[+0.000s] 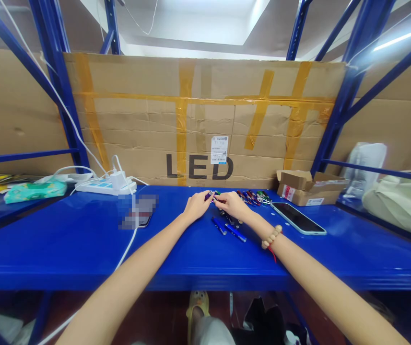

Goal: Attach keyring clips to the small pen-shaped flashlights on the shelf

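Observation:
My left hand (197, 206) and my right hand (232, 205) meet over the blue shelf top. The fingers of both are pinched together around a small shiny item whose kind I cannot make out, as the fingertips cover most of it. Close below them lie two short blue metallic tubes (236, 233), side by side. Several dark small pieces (231, 218) are partly hidden under my right hand. Beyond the right wrist is a cluster of red and green shiny small items (250, 197) with silvery ends.
A phone in a pale case (299, 218) and an opened cardboard box (308, 188) stand to the right. On the left are another phone (143, 211), a power strip (100, 186) and a white cable (128, 249) crossing the shelf edge. A large cardboard sheet (136, 129) closes the back.

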Motion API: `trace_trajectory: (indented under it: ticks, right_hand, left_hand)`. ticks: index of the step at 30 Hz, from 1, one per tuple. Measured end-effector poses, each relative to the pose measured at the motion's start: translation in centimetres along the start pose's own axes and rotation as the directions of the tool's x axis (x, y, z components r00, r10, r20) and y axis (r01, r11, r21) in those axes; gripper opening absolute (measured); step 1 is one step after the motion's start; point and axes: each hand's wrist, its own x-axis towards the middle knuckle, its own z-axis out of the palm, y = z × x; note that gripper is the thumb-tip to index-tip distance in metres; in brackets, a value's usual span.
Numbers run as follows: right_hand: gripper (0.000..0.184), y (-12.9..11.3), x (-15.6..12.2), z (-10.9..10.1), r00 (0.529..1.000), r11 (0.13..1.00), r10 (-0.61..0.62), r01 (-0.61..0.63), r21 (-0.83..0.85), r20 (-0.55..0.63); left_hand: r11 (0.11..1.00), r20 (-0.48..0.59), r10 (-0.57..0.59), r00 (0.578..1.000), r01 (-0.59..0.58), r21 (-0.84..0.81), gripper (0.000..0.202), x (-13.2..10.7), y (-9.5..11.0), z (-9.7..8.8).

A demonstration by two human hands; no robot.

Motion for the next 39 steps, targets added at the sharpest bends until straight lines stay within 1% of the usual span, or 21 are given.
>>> trace_trajectory:
  ticks: [5,8,10,13,16,19,23,26,28,31,36,37,39]
  right_hand:
    - [0.026,0.5,0.0,-0.2,0.999,1.000,0.003,-0.003,0.000,-0.033]
    - [0.029,0.5,-0.1,-0.4,0.994,1.000,0.004,-0.007,-0.029,-0.111]
    - [0.031,0.2,-0.1,-0.6,0.986,0.999,0.016,-0.024,-0.047,-0.164]
    - [0.032,-0.5,-0.1,-0.7,0.978,0.995,0.037,-0.056,-0.086,-0.204]
    - [0.031,-0.9,-0.2,-0.7,0.982,0.984,0.043,-0.074,-0.163,-0.185]
    - [0.029,-0.9,-0.3,-0.7,0.990,0.973,0.035,-0.065,-0.220,-0.138]
    - [0.028,-0.8,-0.2,-0.8,0.994,0.968,0.040,-0.063,-0.244,-0.101]
    - [0.027,-0.6,-0.2,-0.8,0.994,0.966,0.052,-0.074,-0.248,-0.095]
    - [0.025,-0.5,-0.2,-0.9,0.993,0.970,0.073,-0.092,-0.225,-0.092]
    - [0.029,-0.4,-0.3,-0.9,0.993,0.986,0.104,-0.111,-0.126,-0.061]
    - [0.049,-0.4,-0.4,-0.4,0.997,0.991,0.076,-0.078,0.111,0.027]
    - [0.050,-0.5,-0.4,-0.2,0.996,0.984,0.073,-0.079,0.159,0.041]
    - [0.043,-0.7,-0.3,0.0,0.995,0.967,0.075,-0.087,0.241,0.060]
  left_hand:
    - [0.992,-0.050,-0.118,0.992,0.120,0.029,0.039,0.0,0.2,-0.2]
    - [0.980,-0.003,-0.178,0.984,0.177,0.094,0.036,0.2,0.2,-0.2]
    - [0.973,0.035,-0.192,0.981,0.186,0.135,0.035,0.2,0.1,-0.2]
    - [0.971,0.060,-0.171,0.983,0.158,0.177,0.032,0.3,0.0,0.0]
    - [0.976,0.099,-0.133,0.986,0.113,0.187,0.032,0.3,0.0,0.1]
    - [0.985,0.147,-0.109,0.983,0.087,0.148,0.031,0.3,0.0,0.1]
    - [0.987,0.145,-0.153,0.978,0.143,0.077,0.030,0.5,-0.2,0.1]
    - [0.980,0.126,-0.193,0.973,0.186,0.066,0.028,0.7,-0.5,0.2]
    - [0.974,0.101,-0.219,0.971,0.212,0.077,0.029,0.7,-0.5,0.2]
    - [0.968,0.057,-0.232,0.971,0.224,0.113,0.032,0.6,-0.5,0.0]
    - [0.965,0.074,-0.142,0.987,0.122,0.233,0.025,0.2,0.0,-0.3]
    - [0.962,0.073,-0.140,0.987,0.118,0.247,0.024,0.2,0.0,-0.3]
    - [0.957,0.060,-0.155,0.986,0.135,0.258,0.024,0.2,0.1,-0.3]
